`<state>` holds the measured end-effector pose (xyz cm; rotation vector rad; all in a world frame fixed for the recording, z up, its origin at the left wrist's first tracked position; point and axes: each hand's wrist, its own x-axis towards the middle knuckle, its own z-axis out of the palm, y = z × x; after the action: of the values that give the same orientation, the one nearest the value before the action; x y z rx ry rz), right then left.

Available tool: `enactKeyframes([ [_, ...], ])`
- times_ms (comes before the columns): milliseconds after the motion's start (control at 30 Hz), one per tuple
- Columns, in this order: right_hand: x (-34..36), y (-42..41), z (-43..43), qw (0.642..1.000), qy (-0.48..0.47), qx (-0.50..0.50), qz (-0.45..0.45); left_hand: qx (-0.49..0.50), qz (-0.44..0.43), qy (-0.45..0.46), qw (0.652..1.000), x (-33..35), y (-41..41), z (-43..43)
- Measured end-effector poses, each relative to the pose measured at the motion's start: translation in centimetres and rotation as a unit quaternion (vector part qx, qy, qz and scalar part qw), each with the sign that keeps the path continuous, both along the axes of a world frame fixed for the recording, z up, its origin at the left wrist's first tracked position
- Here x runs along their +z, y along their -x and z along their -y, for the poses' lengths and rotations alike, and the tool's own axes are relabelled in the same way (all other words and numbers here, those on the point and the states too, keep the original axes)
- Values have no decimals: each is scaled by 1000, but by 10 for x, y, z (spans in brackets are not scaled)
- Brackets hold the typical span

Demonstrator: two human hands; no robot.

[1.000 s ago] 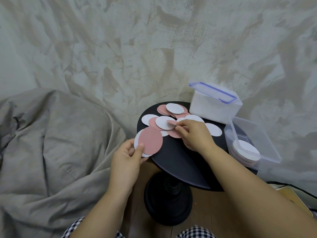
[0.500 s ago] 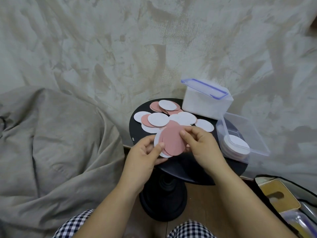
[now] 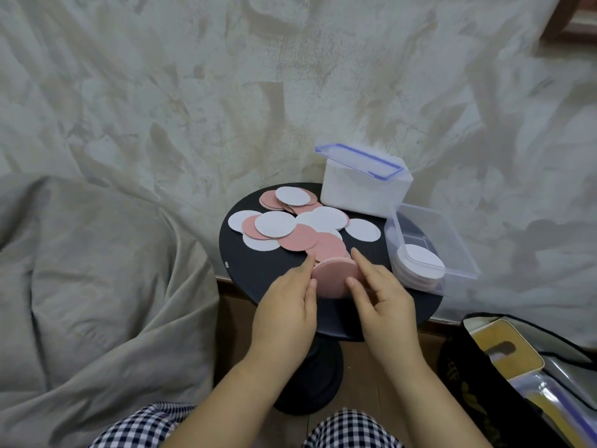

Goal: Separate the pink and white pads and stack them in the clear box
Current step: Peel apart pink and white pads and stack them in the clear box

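A small stack of pink pads is held between my left hand and my right hand, just above the round black table. Each hand has its fingers curled on one side of the stack's edge. Loose pink and white pads lie overlapping on the far half of the table. The clear box stands at the table's right edge, to the right of my right hand. It holds a stack of pads with a white one on top.
A white box with a blue-rimmed lid stands at the back of the table. A grey beanbag fills the left. An open black bag sits on the floor at the right. The table's pedestal base is between my knees.
The pink pads went from my left hand's single grip to both hands squaring them as a stack, lower and nearer the table. The camera view has shifted left.
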<state>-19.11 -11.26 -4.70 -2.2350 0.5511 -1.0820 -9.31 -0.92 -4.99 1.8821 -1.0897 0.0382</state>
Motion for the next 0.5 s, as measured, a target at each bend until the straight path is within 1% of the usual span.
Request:
enactKeyframes([
  [67,-5,2,-1,999,28,2,-20,14,34,-17,999,-3,1,1],
  [167,-6,3,0,999,26,10,-28,26,33,19,999,-5,6,0],
  [233,-5,3,0,999,27,6,-24,27,16,37,999,-7,6,-1],
  [300,-4,5,-1,1000,21,2,-10,28,-7,74,997,-7,5,-3],
  [367,-1,6,-3,1000,-23,4,11,39,-22,126,991,-6,4,-4],
  [433,3,8,-7,997,-69,7,31,42,-64,164,983,-4,6,-6],
  [500,4,8,-9,997,-67,-1,41,39,-95,182,978,-5,7,-6],
])
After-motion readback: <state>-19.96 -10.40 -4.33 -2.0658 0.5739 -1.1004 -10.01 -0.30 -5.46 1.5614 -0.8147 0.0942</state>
